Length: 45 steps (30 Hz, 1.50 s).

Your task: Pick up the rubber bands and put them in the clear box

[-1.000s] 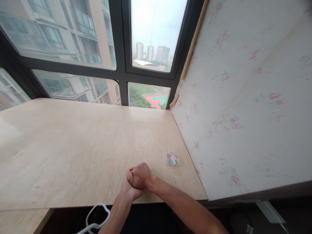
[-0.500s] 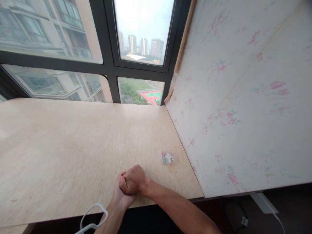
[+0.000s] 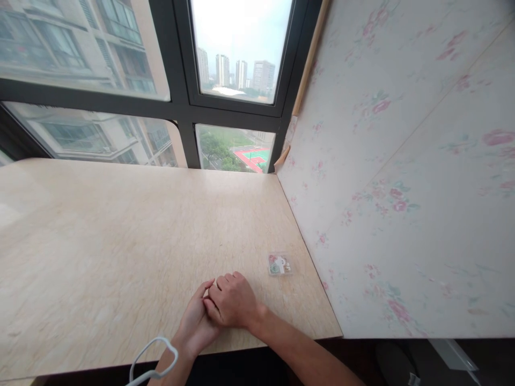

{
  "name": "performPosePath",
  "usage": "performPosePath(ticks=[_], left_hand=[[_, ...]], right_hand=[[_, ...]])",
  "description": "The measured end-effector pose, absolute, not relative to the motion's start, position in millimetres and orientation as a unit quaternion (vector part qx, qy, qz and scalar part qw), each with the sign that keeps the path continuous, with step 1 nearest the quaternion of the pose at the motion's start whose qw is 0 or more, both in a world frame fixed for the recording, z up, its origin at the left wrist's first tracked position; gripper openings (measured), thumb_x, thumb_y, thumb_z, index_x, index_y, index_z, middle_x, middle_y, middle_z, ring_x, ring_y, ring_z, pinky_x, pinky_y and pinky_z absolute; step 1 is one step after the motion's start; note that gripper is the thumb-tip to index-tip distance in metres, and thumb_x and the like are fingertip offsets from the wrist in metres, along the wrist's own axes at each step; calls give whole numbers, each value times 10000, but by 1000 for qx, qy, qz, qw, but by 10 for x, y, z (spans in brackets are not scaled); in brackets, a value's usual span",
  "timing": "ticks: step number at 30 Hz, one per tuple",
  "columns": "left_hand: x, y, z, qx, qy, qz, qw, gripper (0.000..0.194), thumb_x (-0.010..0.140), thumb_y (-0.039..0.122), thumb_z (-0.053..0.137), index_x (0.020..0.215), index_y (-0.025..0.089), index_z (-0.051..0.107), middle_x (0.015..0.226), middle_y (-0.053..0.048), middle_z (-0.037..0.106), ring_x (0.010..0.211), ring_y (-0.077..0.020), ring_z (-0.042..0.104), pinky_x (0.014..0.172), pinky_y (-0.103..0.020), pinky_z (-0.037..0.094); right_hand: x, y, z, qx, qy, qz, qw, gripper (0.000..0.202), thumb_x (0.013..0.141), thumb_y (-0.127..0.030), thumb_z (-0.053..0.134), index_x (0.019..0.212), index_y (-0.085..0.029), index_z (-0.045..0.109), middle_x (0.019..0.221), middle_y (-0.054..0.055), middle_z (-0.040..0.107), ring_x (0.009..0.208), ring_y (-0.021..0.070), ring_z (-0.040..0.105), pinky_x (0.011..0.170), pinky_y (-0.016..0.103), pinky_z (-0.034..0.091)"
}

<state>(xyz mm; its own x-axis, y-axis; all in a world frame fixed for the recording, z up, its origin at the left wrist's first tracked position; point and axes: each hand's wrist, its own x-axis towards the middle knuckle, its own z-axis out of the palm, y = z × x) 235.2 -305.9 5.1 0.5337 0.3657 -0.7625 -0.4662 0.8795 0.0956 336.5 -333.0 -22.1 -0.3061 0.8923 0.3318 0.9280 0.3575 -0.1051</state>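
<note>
Near the front edge of the beige marble-look counter [image 3: 120,241], my two hands touch each other. My left hand [image 3: 199,323] is turned palm up, its fingers partly hidden beneath the other hand. Curled fingers of my right hand [image 3: 233,300] rest on the left palm; whether anything lies between them is hidden. A small clear plastic box [image 3: 280,264] with pink, green and white pieces inside sits on the counter, to the right of my right hand and not touched.
A white cable loop [image 3: 161,356] hangs by my left forearm. On the right rises a floral-papered wall [image 3: 386,177]. Dark-framed windows [image 3: 137,104] stand behind the counter. Below the wall, at bottom right, is a white object [image 3: 450,354] in shadow.
My hands have loosened from a tight clasp; the left palm shows more and the right hand has shifted slightly right. The whole view has also shifted a little.
</note>
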Motion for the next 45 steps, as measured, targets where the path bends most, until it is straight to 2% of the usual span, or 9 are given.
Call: performPosePath(ticks=[6,14,20,24,27,31,36,41,45], left_hand=[[2408,-3100,-99,-36,432,288,854,278,919,200,453,675,136,570,583,-33,650,512,-154,647,465,-229,505],[2446,-3138,-69,-41,424,321,846,257,909,206,464,683,142,569,605,-23,643,524,-137,638,493,-222,514],[2377,-3094,-168,-33,356,269,894,275,927,271,411,777,127,591,627,-52,634,554,-176,639,575,-307,526],[2310,-3066,-246,-6,344,254,904,294,919,286,448,1070,72,581,1006,-187,680,927,-278,678,826,-413,516],[2308,-3079,-243,13,354,261,898,374,918,274,459,1226,66,502,1236,-242,587,1145,-321,583,908,-436,481],[2321,-3100,-232,35,360,264,894,376,917,240,458,1259,86,479,1281,-241,561,1196,-321,546,920,-437,474],[2267,-3103,-334,46,338,256,904,314,899,241,483,1163,85,551,1288,-231,559,1225,-332,517,896,-434,482],[2242,-3111,-389,79,282,291,911,388,854,336,561,1149,84,584,1313,-237,533,1261,-355,468,934,-441,449],[2274,-3057,-244,166,254,403,863,525,824,423,635,1277,184,523,1350,-180,512,1273,-346,449,977,-466,411]], right_hand=[[3376,-3297,-266,-610,-780,4,142,285,839,-310,465,719,-144,662,673,75,699,522,180,605,470,280,374],[3403,-3233,-314,-581,-798,-12,161,294,854,-289,441,673,-151,628,624,62,672,495,164,575,478,259,381],[3641,-3312,-206,-536,-825,7,180,267,942,-338,440,797,-179,597,789,49,648,758,187,584,708,325,441],[4086,-3554,-87,-598,-767,34,229,249,968,-340,406,1059,-181,574,1045,96,632,994,214,566,882,371,432],[4515,-3724,-82,-676,-709,3,202,496,923,-454,502,1343,-201,426,1304,145,526,1235,271,458,1011,444,374],[4913,-3801,-150,-739,-657,42,142,936,761,-520,701,1494,-196,219,1453,169,391,1357,297,329,1075,463,323],[4953,-3713,-128,-741,-636,122,180,846,727,-400,767,1444,-203,364,1318,145,550,1227,267,499,1027,428,395],[4631,-3539,46,-715,-609,159,304,798,710,-505,761,1387,-220,450,1247,136,602,1121,284,579,963,468,454],[4168,-3289,187,-661,-623,201,368,677,742,-534,726,1304,-203,545,1230,139,620,1082,288,604,922,452,492]])
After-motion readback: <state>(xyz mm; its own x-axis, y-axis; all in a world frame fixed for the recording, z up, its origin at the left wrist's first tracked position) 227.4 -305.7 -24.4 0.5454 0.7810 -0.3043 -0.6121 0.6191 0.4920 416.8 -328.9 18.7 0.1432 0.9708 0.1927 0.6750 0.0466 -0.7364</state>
